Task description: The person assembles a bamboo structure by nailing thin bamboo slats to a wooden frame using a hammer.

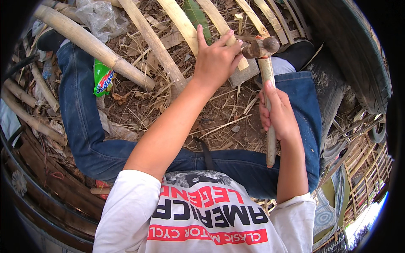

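My left hand point(215, 59) lies across a split bamboo strip point(216, 19), two fingers bent over its edge and one finger stretched out; its thumb is not clearly visible. The strip's near end rests over a grey block point(244, 75) on the ground. My right hand point(277, 107) is wrapped round the wooden handle of a hammer point(265, 69). Its rusty, rounded metal head stands just right of the strip's end, near my left fingertips, and the handle's butt hangs down over my jeans.
More bamboo strips point(154, 46) fan out ahead. A thick bamboo pole point(95, 44) lies at the left beside a green wrapper point(102, 78) and clear plastic point(101, 19). Dry leaves and shavings cover the soil. A black tyre point(358, 55) stands at right, near a bamboo lattice point(367, 173).
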{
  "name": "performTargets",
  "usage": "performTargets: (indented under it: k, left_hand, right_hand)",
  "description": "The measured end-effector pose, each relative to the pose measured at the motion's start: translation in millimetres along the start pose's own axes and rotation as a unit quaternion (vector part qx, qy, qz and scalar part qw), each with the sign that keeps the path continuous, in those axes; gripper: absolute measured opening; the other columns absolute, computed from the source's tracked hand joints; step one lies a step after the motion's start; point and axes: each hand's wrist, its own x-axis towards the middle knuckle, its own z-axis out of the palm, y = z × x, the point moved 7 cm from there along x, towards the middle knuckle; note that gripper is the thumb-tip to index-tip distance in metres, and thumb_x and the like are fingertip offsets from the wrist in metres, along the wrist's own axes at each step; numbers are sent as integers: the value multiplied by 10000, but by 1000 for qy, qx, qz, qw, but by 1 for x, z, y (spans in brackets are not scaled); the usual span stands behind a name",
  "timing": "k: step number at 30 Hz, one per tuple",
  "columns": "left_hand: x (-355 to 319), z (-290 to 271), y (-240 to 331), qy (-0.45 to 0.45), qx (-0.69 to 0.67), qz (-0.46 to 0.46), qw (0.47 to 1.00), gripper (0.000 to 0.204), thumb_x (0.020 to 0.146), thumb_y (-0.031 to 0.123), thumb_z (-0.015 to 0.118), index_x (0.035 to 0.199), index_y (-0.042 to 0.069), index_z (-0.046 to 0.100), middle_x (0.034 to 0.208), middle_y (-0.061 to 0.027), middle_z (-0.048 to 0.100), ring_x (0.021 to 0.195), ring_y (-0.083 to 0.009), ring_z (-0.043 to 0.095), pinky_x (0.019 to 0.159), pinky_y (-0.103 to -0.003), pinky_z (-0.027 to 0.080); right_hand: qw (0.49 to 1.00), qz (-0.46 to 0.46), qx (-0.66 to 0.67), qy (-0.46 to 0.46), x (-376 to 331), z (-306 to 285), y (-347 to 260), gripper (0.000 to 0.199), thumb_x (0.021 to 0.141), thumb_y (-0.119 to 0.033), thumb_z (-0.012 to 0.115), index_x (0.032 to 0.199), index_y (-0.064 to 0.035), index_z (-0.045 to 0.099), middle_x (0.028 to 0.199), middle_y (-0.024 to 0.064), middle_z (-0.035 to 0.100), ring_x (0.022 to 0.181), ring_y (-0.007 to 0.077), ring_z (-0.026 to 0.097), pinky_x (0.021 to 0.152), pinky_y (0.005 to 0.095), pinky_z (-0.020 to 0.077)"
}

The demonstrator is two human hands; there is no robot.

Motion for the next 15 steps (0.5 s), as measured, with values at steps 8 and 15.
performTargets:
  k: [8,15]
  left_hand:
    - [1,0,1,5,1,-3,1000,220,844,257,739,1033,144,743,1089,-124,733,1166,-189,645,1137,-721,117]
    - [-2,1,0,6,10,4,1000,224,854,271,734,1041,148,734,989,-73,752,1183,-173,632,1140,-718,127]
  right_hand:
    - [1000,-12,21,16,-6,-2,-7,487,1043,-493,428,816,-66,484,558,-22,395,414,78,384,379,260,343]
    - [999,5,-34,22,-4,0,-2,490,1050,-491,409,810,-70,481,555,-21,392,415,75,379,381,259,340]
